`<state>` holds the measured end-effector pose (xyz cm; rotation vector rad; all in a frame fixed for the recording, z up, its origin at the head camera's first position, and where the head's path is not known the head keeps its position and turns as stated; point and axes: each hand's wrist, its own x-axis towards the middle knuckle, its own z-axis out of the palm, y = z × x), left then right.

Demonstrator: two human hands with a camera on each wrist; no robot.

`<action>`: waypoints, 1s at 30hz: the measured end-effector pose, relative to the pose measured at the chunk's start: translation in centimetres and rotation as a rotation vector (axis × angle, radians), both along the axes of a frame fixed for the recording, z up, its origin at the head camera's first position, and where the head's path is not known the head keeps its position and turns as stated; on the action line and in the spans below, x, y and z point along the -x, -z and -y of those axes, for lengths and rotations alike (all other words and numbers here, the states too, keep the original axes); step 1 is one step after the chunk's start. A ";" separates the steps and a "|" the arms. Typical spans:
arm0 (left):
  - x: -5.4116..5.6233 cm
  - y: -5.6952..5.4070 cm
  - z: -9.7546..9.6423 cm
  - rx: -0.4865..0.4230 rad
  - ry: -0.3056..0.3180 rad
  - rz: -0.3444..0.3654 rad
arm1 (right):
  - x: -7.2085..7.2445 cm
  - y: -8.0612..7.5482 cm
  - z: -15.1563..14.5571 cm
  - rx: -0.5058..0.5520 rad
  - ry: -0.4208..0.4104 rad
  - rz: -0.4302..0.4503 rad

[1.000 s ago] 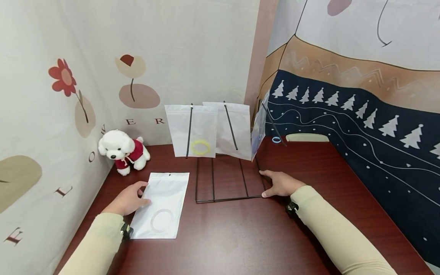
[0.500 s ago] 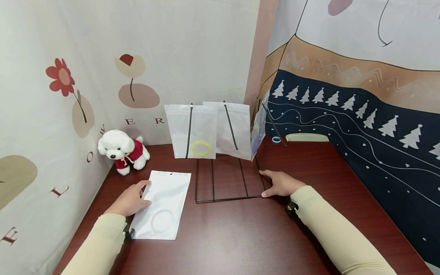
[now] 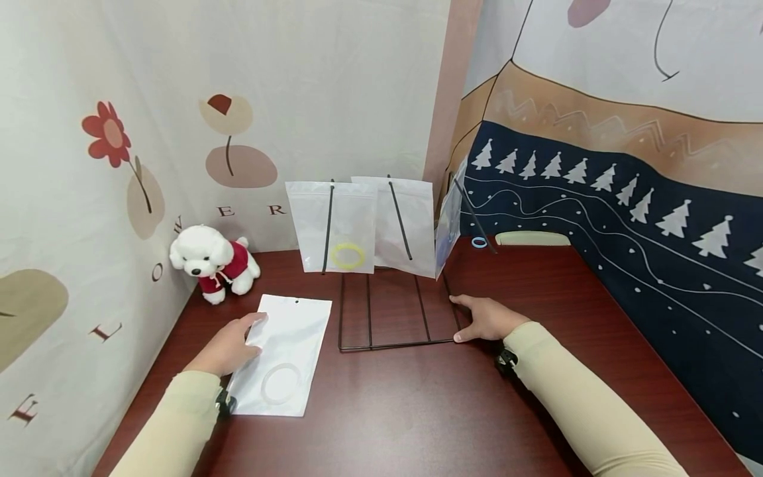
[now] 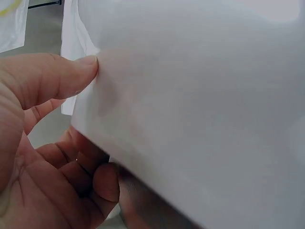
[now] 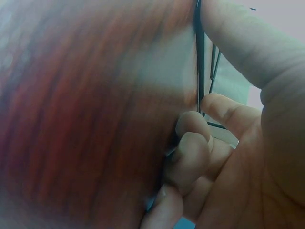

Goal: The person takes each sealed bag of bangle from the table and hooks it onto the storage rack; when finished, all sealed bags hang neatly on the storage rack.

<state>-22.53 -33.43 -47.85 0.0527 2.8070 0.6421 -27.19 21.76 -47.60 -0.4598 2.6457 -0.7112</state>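
Observation:
My left hand (image 3: 225,346) pinches the left edge of a white zip-lock pouch (image 3: 304,351), thumb on its face and fingers underneath. In the left wrist view, the pouch (image 4: 200,100) fills most of the frame, with the thumb at its edge. A round ring shape shows through its lower part. My right hand (image 3: 490,318) holds the near right corner of a black wire display rack (image 3: 399,345), thumb at the corner and forefinger on the side rod. In the right wrist view, the rod (image 5: 200,57) runs between thumb and curled fingers.
On the rack's prongs hang several pouches; the left pouch (image 3: 310,225) shows a yellow ring (image 3: 348,246). A blue ring (image 3: 479,242) lies behind at right, near a pale green bar (image 3: 532,238). A plush dog (image 3: 214,262) sits at back left on the brown table (image 3: 387,411).
My left hand has shifted slightly right and the pouch's upper end has moved slightly up and right. My right hand and the rack have stayed put.

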 end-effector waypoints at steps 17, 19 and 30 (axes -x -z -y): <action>-0.3 0.1 0.7 -0.266 -0.057 -0.080 | 0.1 0.0 0.0 -0.002 -0.002 0.001; -0.4 0.1 0.7 -0.311 -0.080 -0.085 | 0.1 0.0 0.0 -0.002 -0.002 0.002; -0.7 0.1 1.2 -0.452 -0.158 -0.023 | 0.0 -0.2 0.0 0.001 -0.007 0.001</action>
